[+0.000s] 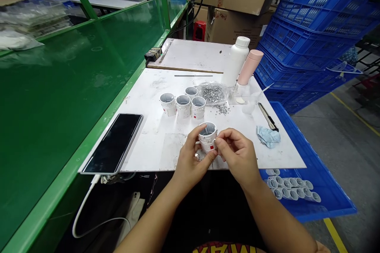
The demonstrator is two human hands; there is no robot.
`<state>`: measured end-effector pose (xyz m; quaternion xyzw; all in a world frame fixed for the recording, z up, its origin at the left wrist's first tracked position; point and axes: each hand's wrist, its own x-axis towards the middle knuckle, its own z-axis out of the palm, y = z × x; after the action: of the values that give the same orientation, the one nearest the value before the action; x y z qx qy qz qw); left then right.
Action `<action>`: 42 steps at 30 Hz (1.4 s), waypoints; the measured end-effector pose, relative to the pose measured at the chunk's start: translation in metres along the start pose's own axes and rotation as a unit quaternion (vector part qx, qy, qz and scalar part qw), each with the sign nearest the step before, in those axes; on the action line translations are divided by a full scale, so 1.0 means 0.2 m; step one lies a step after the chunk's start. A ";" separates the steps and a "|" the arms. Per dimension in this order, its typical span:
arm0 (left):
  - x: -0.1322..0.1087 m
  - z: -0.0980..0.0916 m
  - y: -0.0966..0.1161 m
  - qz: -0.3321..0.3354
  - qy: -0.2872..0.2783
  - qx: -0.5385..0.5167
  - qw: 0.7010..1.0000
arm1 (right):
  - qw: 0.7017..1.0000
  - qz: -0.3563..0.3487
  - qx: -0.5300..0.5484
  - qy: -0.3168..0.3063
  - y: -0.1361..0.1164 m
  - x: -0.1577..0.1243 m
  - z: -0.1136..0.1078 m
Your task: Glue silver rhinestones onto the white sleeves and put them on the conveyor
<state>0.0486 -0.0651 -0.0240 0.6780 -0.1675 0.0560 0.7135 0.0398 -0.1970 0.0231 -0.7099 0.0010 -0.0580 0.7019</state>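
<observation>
Worktable (pixel 142 142), white and scuffed, spreads out beneath both hands. Above its near edge the left hand (pixel 187 157) and the right hand (pixel 239 154) face each other. Beyond them sits an open clear bag of small metal pieces (pixel 212 94). Left of that bag, 4 bucket-shaped cups (pixel 183 107) with grey insides stand upright in a close group.

A 5th, the held cup (pixel 207 141), is between the 2 hands, its long axis close to upright and its mouth up; whether its base rests on anything, I cannot tell. The left hand is clamped on it from the left, index finger at the rim, thumb low across the front. The right hand meets it from the opposite side, thumb and index fingertips at the right wall, below the rim. So neither hand is clearly nearer: both are at the cup.

A red square (pixel 211 147) on the front wall faces the person, just above the left thumb. At the right fingertips, any fitting is too small to tell, as is whether they pinch it.
</observation>
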 end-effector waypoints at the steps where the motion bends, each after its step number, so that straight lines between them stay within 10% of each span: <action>1: 0.00 0.00 0.00 0.006 0.002 0.008 1.000 | 1.000 -0.003 -0.002 0.003 0.01 0.00 0.00; 20: -0.03 0.00 -0.03 0.108 0.031 0.140 0.984 | 0.997 0.012 0.081 -0.009 0.04 -0.01 -0.01; 42: -0.04 0.01 -0.02 0.044 0.034 0.100 0.993 | 0.998 -0.037 0.044 0.037 0.05 -0.02 0.03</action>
<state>0.0422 -0.0669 -0.0298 0.7359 -0.1660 0.1266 0.6441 0.0370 -0.1904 0.0124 -0.6749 -0.0020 -0.1104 0.7296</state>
